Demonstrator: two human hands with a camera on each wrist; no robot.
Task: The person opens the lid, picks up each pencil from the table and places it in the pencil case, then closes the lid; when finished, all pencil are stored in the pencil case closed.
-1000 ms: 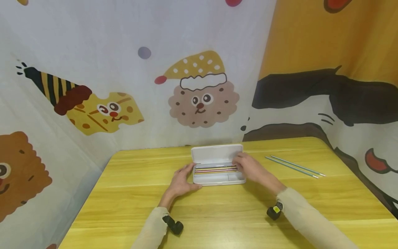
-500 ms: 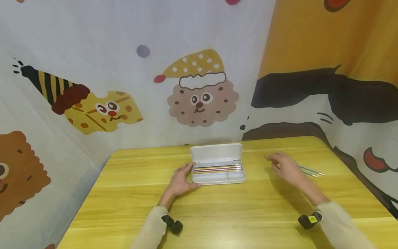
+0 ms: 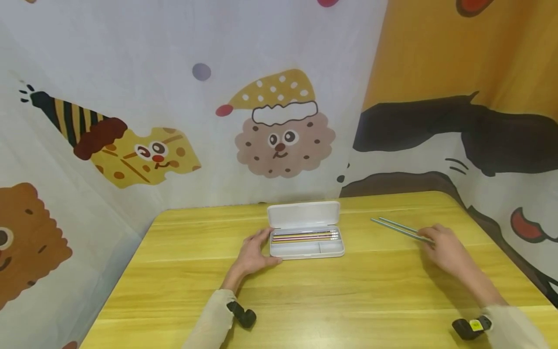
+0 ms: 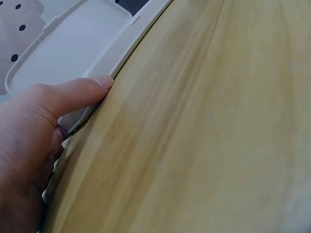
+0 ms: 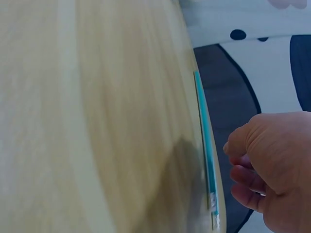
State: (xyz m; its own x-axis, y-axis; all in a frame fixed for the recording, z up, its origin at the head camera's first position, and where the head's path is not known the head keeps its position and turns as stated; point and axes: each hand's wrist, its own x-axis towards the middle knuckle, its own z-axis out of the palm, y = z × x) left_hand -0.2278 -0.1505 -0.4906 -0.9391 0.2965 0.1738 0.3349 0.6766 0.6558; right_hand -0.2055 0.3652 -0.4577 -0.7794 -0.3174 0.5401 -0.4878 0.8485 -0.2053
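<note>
A white pencil case [image 3: 303, 214] stands with its lid raised near the table's back edge. Several striped pencils [image 3: 301, 237] lie in its rear compartment. My left hand [image 3: 253, 254] holds the case's left end; in the left wrist view its thumb [image 4: 85, 92] presses the front side, with the other fingers partly hidden. Two teal pencils [image 3: 396, 229] lie on the table to the right. Over their near ends hovers my right hand [image 3: 446, 248], fingers loosely bent. The right wrist view shows it beside a teal pencil [image 5: 206, 141], apparently apart from it.
The wooden table [image 3: 305, 300] ends just behind the case, against a hanging cloth [image 3: 209, 160] printed with cartoon figures. In the case's front half, a divider [image 3: 320, 248] separates two smaller compartments.
My right hand has left the right end of the pencil case and moved right, along the teal pencils to their near ends. The left hand has stayed on the case.
</note>
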